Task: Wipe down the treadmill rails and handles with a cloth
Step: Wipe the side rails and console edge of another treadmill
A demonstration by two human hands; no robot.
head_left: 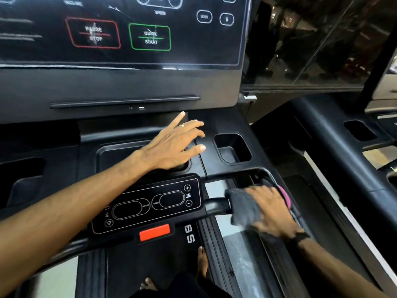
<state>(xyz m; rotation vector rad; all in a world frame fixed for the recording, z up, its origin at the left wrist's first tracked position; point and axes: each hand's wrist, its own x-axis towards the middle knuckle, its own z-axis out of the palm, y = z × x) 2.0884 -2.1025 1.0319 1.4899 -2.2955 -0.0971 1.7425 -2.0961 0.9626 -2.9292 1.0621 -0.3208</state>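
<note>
I stand on a black treadmill. My right hand (271, 211) holds a dark grey cloth (243, 206) wrapped over the right end of the black front handle bar (216, 206), next to the right side rail (277, 250). A pink patch (285, 195) shows just beyond the fingers. My left hand (174, 145) reaches across and rests flat, fingers straight and spread, on the console tray ledge (202, 127) below the screen. It holds nothing.
The handle control panel (148, 203) with a red stop tab (154, 232) lies between my arms. A cup holder (233, 148) sits right of my left hand. The touchscreen (120, 31) fills the top. A neighbouring machine (335, 134) stands at right. My bare feet (202, 265) are on the belt.
</note>
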